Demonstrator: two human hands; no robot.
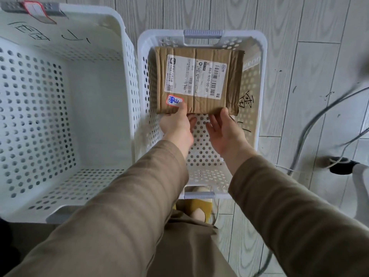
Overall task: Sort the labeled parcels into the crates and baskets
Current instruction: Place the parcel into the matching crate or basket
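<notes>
The left hand grips the near edge of the cardboard parcel, thumb pressed on top just beside a small red-edged sticker with blue handwriting, the other fingers curled beneath. The right hand lies with the palm turned up and the fingers straight and loosely spread. Only its thumb tip touches the parcel's near edge, closer to the near right corner.

At the left stands a large white perforated basket, with black handwriting on its far inner wall and a red-edged tag on the grey handle at its far rim.

Just beside it to the right is a smaller white perforated basket, with a grey handle at the far rim and another at the near rim. The parcel is inside this basket's outline, over its far half, reaching from near the left wall towards the right wall. Whether it rests on the bottom or is held above it cannot be told. A white shipping label with barcodes covers much of its top. Black handwriting shows on the basket's right inner wall.

Both arms wear tan sleeves. Below the near rim a yellow slipper shows.

To the right, grey cables curve over the pale plank floor.
</notes>
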